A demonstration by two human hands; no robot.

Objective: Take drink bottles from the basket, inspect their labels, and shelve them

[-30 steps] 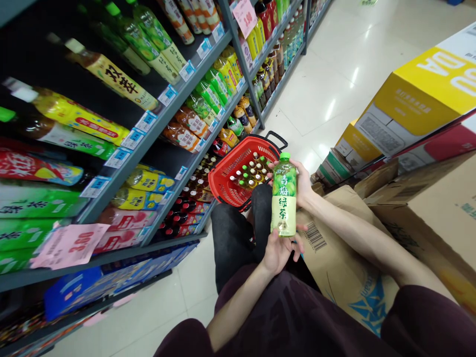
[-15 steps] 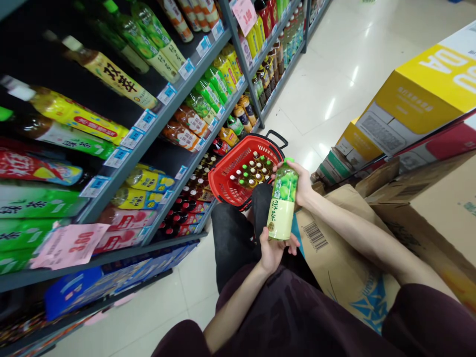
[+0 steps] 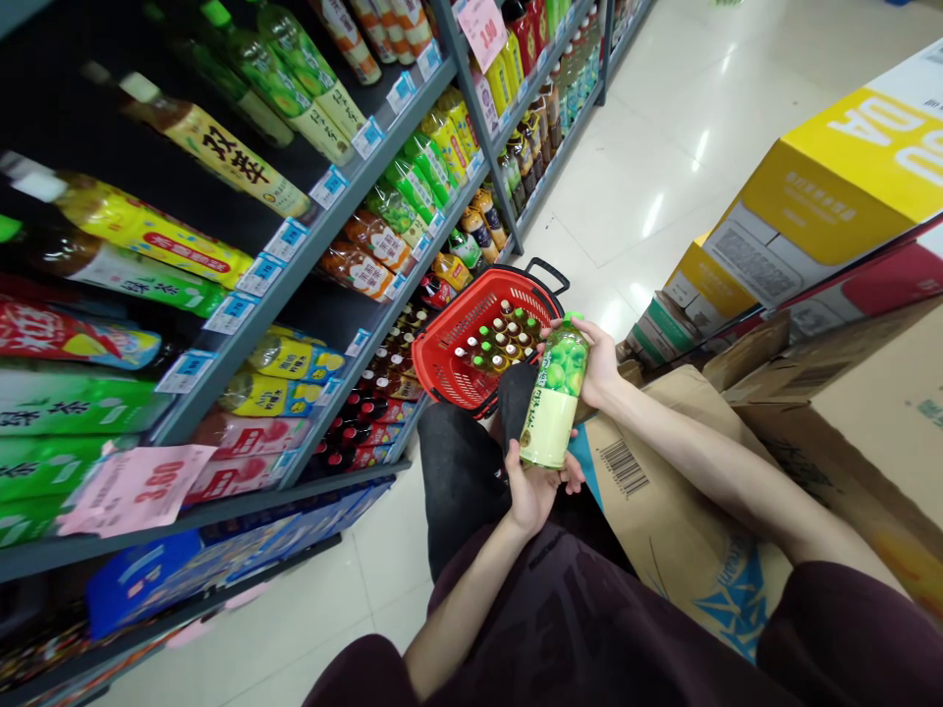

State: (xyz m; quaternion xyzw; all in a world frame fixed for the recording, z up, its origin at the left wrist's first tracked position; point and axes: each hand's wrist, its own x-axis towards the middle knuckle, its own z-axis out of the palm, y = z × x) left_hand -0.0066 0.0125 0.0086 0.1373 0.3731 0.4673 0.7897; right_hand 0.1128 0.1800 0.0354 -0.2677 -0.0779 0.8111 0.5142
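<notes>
A green tea bottle (image 3: 554,398) with a green cap, green plums on its label and a pale yellow lower half is held tilted above my lap. My right hand (image 3: 600,365) wraps round its upper part near the cap, fingers mostly behind it. At the base, my left hand (image 3: 533,491) holds the bottle with the thumb along its side and the fingers underneath, some tips showing past the right edge. Just beyond the bottle, a red shopping basket (image 3: 449,346) stands on the floor with several capped bottles (image 3: 508,329) upright in it.
Drink shelves (image 3: 398,123) run along my left, stocked with bottles and price tags. On my right are an opened cardboard box (image 3: 663,462) and a stack of yellow cartons (image 3: 796,211). Tiled floor (image 3: 626,177) stretches ahead between them.
The bottle has been turned about its length, so its label lettering faces further left. Its base has shifted slightly left and up. Both hands stay on it.
</notes>
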